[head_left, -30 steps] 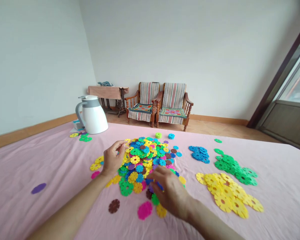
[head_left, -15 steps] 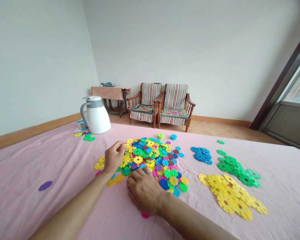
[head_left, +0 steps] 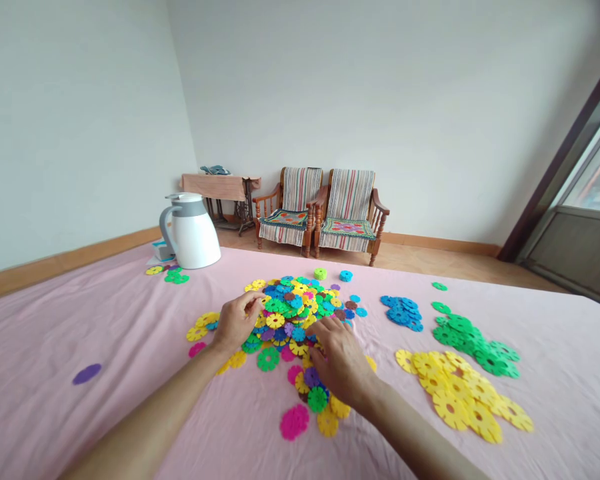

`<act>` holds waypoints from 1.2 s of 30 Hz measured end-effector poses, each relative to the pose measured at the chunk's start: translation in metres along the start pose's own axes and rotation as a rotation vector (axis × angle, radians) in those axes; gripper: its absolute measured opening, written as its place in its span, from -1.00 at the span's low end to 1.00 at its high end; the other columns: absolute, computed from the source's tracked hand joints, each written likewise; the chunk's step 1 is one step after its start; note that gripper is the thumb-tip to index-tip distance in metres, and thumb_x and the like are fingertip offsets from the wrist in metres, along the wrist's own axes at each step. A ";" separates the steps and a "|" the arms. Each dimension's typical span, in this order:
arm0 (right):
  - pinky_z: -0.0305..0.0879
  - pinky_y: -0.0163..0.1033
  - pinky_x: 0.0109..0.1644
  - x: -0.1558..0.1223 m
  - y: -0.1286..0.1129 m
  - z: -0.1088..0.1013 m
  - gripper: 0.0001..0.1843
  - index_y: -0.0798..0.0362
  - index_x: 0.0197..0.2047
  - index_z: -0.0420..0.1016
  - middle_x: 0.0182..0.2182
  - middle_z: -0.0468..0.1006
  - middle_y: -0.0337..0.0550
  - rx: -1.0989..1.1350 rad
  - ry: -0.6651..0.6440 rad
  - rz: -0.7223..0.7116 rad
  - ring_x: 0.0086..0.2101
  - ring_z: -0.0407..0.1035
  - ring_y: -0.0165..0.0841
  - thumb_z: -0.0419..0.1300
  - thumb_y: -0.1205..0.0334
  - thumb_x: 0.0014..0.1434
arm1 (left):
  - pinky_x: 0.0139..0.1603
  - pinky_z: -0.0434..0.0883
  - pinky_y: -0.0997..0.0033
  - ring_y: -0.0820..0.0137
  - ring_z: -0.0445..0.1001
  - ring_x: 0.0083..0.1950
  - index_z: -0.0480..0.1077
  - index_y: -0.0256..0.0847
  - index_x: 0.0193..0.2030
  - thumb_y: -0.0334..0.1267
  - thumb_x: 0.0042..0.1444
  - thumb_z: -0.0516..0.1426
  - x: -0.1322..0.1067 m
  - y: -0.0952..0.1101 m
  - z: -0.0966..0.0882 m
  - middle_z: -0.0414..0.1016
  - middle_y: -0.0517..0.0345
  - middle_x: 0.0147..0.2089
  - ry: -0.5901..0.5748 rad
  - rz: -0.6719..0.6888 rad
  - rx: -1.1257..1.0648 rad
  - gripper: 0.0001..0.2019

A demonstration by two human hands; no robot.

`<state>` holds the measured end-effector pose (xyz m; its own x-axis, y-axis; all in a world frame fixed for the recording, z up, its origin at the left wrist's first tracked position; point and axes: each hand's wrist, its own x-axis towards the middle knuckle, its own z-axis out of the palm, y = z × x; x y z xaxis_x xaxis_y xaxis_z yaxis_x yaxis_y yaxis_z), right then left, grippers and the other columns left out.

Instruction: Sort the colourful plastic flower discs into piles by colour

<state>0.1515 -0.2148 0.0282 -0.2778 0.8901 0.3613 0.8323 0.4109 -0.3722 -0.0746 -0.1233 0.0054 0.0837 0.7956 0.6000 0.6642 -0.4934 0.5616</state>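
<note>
Lying heaped at the middle of the pink cloth (head_left: 145, 333), the mixed pile of notched discs (head_left: 289, 328) takes the centre of the dial here, its colours overlapping. At nine o'clock the left hand (head_left: 236, 325) hovers by the edge, thumb and forefinger close together; whether a disc sits between them I cannot tell. At four o'clock the right hand (head_left: 343, 357) is palm down over the near side, fingers loosely curled, the tips partly hidden, so its hold cannot be told either. That low wrist could, I judge, drag loose discs outward, since they overlap and nothing pins them; a fingertip pushed under the heap might also start a slide. Toward six o'clock a magenta disc (head_left: 295, 422) lies clear of the heap. Farther out, the blue group (head_left: 403, 313) is at three, the green group (head_left: 475, 343) just past it, and the yellow group (head_left: 463, 393) nearer four; yellow and green lie so close that a sweeping forearm could mix them. At ten o'clock stands a white jug (head_left: 195, 237), well away from both hands.
</note>
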 end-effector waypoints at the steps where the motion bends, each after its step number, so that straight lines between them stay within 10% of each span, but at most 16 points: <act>1: 0.14 -0.22 -0.09 0.000 0.003 -0.002 -0.75 0.03 -0.21 0.45 -0.26 0.47 -0.12 0.000 0.005 0.016 -0.16 0.29 -0.28 0.07 0.46 0.06 | -0.31 0.40 0.52 0.38 0.54 -0.36 0.46 -0.21 -0.21 -0.19 0.11 0.02 0.000 0.001 0.000 0.59 0.18 -0.39 -0.004 0.003 0.011 -0.76; 10: 0.21 -0.30 -0.25 0.003 0.037 -0.029 -0.77 0.07 -0.37 0.46 -0.39 0.51 -0.14 -0.024 -0.090 0.108 -0.33 0.38 -0.35 0.03 0.49 0.00 | -0.32 0.38 0.52 0.41 0.51 -0.39 0.46 -0.20 -0.17 -0.24 0.12 0.01 -0.001 -0.001 0.003 0.59 0.17 -0.35 -0.064 0.048 0.037 -0.76; 17: 0.16 -0.13 0.06 -0.003 0.038 -0.014 -0.62 0.13 -0.08 0.46 0.03 0.36 0.12 -0.050 -0.108 0.096 0.05 0.22 -0.12 0.21 0.24 -0.01 | -0.31 0.37 0.52 0.41 0.50 -0.38 0.46 -0.20 -0.19 -0.25 0.12 0.01 -0.001 -0.004 0.002 0.58 0.18 -0.36 -0.073 0.054 0.053 -0.77; 36: 0.17 -0.31 -0.26 0.003 0.032 -0.004 -0.82 0.08 -0.36 0.37 -0.41 0.46 -0.14 0.061 0.149 0.046 -0.35 0.31 -0.37 -0.01 0.46 0.06 | -0.26 0.41 0.49 0.38 0.54 -0.29 0.46 -0.18 -0.17 -0.22 0.12 0.02 -0.001 -0.002 0.002 0.60 0.16 -0.26 -0.077 0.040 0.037 -0.76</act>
<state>0.1793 -0.1995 0.0213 -0.1623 0.8710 0.4637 0.8105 0.3857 -0.4408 -0.0742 -0.1227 0.0023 0.1670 0.8008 0.5752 0.6858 -0.5135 0.5157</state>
